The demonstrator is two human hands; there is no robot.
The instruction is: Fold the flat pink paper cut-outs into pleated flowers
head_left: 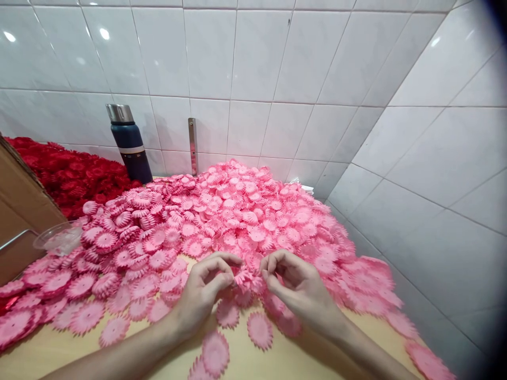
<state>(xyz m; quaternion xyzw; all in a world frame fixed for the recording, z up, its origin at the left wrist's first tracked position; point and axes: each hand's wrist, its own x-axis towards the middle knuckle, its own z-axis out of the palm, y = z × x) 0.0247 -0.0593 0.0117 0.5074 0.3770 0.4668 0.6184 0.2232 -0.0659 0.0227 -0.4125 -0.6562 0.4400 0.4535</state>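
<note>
Two bare hands face each other, fingertips curled inward: the left hand (202, 289) and the right hand (301, 282). A frilled pink piece (249, 278) sits between their fingertips. From where I stand, I cannot tell whether either grip is pinching it or only brushing it.

Just below the grip, toward the person, a single pink disc (260, 331) with a notched edge lies flat on the pale table (249, 367). Beyond the grip rises a big pink heap (253, 211) of similar discs. As I judge it, nearly all of these await handling; I can make out no separate finished batch, though some clumps look layered.

Farther out, left of the grip, are a clear plastic dish (59, 238), a cardboard box (24, 216), a red heap (71, 171) and a dark blue bottle (134, 148).
</note>
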